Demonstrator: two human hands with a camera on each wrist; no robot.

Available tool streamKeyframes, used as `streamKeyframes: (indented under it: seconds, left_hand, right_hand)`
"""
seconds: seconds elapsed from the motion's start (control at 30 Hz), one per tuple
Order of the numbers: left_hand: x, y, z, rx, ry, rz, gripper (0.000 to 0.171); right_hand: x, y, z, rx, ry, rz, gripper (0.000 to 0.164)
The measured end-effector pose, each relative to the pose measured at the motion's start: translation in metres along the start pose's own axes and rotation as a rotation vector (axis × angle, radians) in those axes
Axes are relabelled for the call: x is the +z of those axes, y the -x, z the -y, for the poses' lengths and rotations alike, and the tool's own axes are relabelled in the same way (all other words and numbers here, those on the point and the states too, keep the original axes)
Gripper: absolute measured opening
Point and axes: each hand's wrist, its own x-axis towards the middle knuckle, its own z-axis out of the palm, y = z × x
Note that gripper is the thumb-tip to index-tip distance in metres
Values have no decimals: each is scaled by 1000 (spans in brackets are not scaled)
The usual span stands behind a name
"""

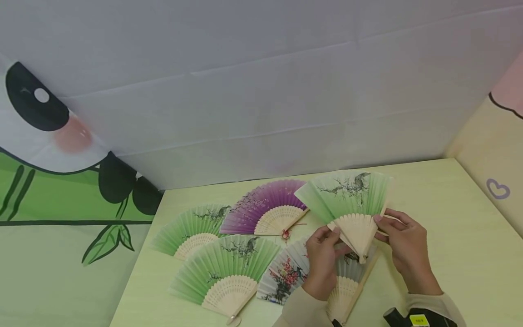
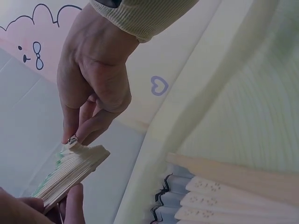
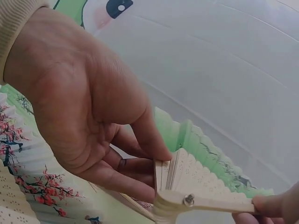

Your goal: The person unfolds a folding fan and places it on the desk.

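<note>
Both hands hold a partly spread green folding fan (image 1: 347, 193) above the table, with its pale ribs toward the person. My left hand (image 1: 321, 261) pinches the ribs on the left side, while the right hand (image 1: 410, 247) pinches the outer rib on the right. In the right wrist view, the left hand (image 3: 88, 102) grips stacked ribs beside the metal pivot; the right hand (image 3: 280, 207) shows only at the edge. A grey folding fan (image 1: 345, 286) lies under the held one, and a white fan with red blossoms (image 1: 286, 274) is partly hidden by the left hand.
A purple fan (image 1: 261, 204) with a red tassel and two green fans, one behind (image 1: 192, 225) and one in front (image 1: 229, 268), lie spread on the pale table (image 1: 461, 254). Printed walls (image 1: 286, 113) stand behind and at both sides.
</note>
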Motion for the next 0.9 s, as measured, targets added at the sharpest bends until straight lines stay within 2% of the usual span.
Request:
streamKeyframes:
  seconds: [0.27, 0.47, 0.7, 0.9]
  left_hand:
    - [0, -2, 1, 23, 72, -14, 15]
    - [2, -6, 4, 31, 121, -39, 8]
    - [5, -6, 5, 28, 177, -58, 27]
    - [10, -7, 3, 20, 185, -67, 27]
  right_hand:
    - [0, -2, 4, 30, -141, -92, 23]
    - [-1, -3, 4, 48, -166, -141, 26]
    - [-1, -4, 6, 49, -228, -188, 26]
    - [-3, -5, 7, 36, -315, -219, 26]
